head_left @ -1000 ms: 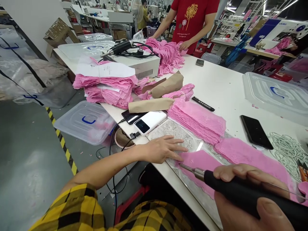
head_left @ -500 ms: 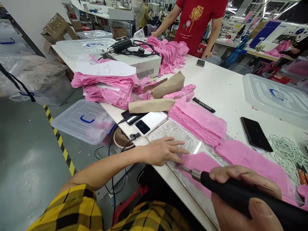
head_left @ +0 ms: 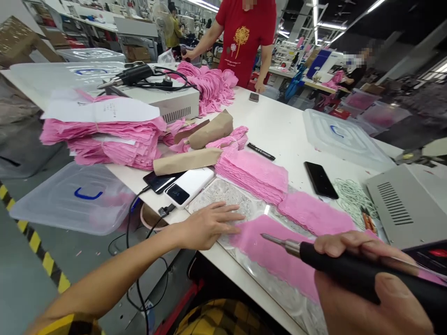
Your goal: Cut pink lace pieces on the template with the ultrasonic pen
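Note:
My left hand [head_left: 209, 225] lies flat with fingers stretched out, its fingertips at the left end of a pink fabric piece [head_left: 275, 260]. The piece has a wavy edge and lies on a scuffed clear plate [head_left: 223, 197]. My right hand [head_left: 370, 274] is wrapped round a thick black-handled tool [head_left: 335, 260] with a pointed metal tip, like a soldering iron. That tip hovers over or close to the fabric; whether it touches, I cannot tell. Behind the piece lie a pink fabric stack [head_left: 254, 174] and a lower pink pile [head_left: 316, 214].
Around the work stand a white power bank [head_left: 190, 186], black phone [head_left: 319, 180], marker [head_left: 260, 151], pale green cords [head_left: 354, 197] and a vented grey box [head_left: 401, 204]. Tied pink bundles [head_left: 104, 139] lie left. A person in a red shirt [head_left: 240, 44] stands across the table [head_left: 275, 123].
The view has swung right, bringing the grey box in. The tool's tip has moved away from my left fingertips, rightward across the fabric. My left hand stays flat at the fabric's end.

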Demonstrator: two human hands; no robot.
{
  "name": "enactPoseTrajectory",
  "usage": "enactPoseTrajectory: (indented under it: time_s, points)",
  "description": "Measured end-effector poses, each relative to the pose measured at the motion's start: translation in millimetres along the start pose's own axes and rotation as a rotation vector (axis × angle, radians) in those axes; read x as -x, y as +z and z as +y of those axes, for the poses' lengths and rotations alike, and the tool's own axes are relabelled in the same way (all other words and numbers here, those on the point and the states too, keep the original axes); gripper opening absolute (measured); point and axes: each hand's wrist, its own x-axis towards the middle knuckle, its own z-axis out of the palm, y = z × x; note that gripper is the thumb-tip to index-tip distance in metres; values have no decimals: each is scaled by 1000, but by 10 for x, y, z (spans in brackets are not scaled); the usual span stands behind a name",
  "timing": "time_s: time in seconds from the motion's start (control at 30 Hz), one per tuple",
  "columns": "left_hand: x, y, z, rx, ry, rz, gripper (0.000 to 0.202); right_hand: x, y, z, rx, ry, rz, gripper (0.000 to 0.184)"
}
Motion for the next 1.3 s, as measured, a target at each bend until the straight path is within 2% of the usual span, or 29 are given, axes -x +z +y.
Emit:
enactPoseTrajectory:
  time_s: [0.1,0.23,0.4,0.5,0.63,1.07,1.3]
  points:
    - [-54,7,54,-7,12,62,43,-229,-150,-22,51,7,146,15]
    - [-201,74,164,-52,65,65,35,-380,-182,65,67,37,251,18]
    - [-344,189,196,-150,62,34,31,-359,-103,242,15,100,178,19]
    - [-351,230,169,-177,41,7,32,-338,-66,317,-6,108,138,19]
    - [-316,265,155,-175,28,31,33,-344,-29,380,-24,125,140,19]
    - [-318,249,172,-142,40,46,32,-312,-23,452,-9,80,100,18]
    - [-317,237,189,-142,28,37,31,-324,-20,446,13,58,70,11]
